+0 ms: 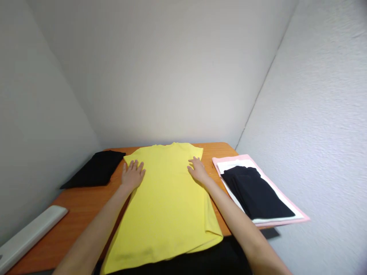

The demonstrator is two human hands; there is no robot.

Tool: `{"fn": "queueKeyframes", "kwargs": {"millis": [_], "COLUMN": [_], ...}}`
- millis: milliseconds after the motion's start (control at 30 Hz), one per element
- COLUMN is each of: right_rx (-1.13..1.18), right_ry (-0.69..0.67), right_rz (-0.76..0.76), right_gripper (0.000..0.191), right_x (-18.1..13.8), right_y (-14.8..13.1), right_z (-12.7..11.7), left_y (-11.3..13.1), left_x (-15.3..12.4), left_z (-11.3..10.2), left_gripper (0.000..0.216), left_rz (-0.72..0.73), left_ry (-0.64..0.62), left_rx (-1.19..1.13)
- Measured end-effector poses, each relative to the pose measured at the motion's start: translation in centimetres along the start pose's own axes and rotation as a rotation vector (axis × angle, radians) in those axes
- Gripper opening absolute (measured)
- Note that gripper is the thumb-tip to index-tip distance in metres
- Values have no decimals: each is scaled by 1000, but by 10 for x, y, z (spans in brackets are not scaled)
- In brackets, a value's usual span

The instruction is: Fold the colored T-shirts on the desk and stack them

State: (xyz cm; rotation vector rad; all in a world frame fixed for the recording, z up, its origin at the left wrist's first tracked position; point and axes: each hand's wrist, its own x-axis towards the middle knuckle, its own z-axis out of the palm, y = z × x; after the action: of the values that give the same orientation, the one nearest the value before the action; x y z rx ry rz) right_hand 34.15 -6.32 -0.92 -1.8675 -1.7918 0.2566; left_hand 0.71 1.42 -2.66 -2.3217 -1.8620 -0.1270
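A yellow T-shirt [169, 202] lies spread on the wooden table, its neck toward the back wall and its hem hanging over the front edge. My left hand [133, 176] rests flat on its left side, just below the sleeve, fingers spread. On the opposite side, my right hand [197, 170] touches the shirt near the right sleeve with its fingers apart. Neither hand grips anything. The right side edge of the shirt is turned over a little near the hem.
Folded black cloth [96, 169] lies at the table's back left. To the right is a stack of folded clothes, black [258, 194] on white on pink [299, 217]. A long white object [34, 233] sits at the front left. Walls enclose the table [86, 200] behind and beside.
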Motion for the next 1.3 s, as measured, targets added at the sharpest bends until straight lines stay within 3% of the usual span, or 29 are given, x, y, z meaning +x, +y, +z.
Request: {"fn": "queueKeyframes", "kwargs": {"millis": [100,233,367,467,600,700,833,1000,1100,1300], "right_rx": [79,64,-140,-219,-152,-106,-102,-60,-42,41], "right_ry": [-41,-244,-329,-343,-403,-420,-420,-379,-343,-255], "right_rz": [-119,-372,-433,-388,-358,-348,-349,-326,-341,-354], "right_gripper": [26,18,30,33,31,35,29,14,8,19], "right_x": [-45,-123,-168,-175,-178,-187,-200,-207,-207,-210], "right_y": [-11,-24,-18,-5,5,3,3,14,20,24], "right_z": [-28,-59,-77,-86,-101,-110,-114,-109,-108,-115], "left_y": [15,40,43,33,32,52,92,129,135,126], "left_x": [-28,-87,-120,-117,-116,-138,-186,-217,-216,-214], "left_z": [-11,-16,-16,-15,-24,-47,-80,-90,-89,-101], "left_gripper": [56,57,64,62,56,49,26,19,6,10], "left_rz": [99,220,230,260,276,401,639,748,796,789], "left_ry": [88,-33,-142,-142,-80,-7,-48,-93,-68,-42], "left_rx": [1,-137,-186,-182,-174,-269,-495,-514,-484,-632]}}
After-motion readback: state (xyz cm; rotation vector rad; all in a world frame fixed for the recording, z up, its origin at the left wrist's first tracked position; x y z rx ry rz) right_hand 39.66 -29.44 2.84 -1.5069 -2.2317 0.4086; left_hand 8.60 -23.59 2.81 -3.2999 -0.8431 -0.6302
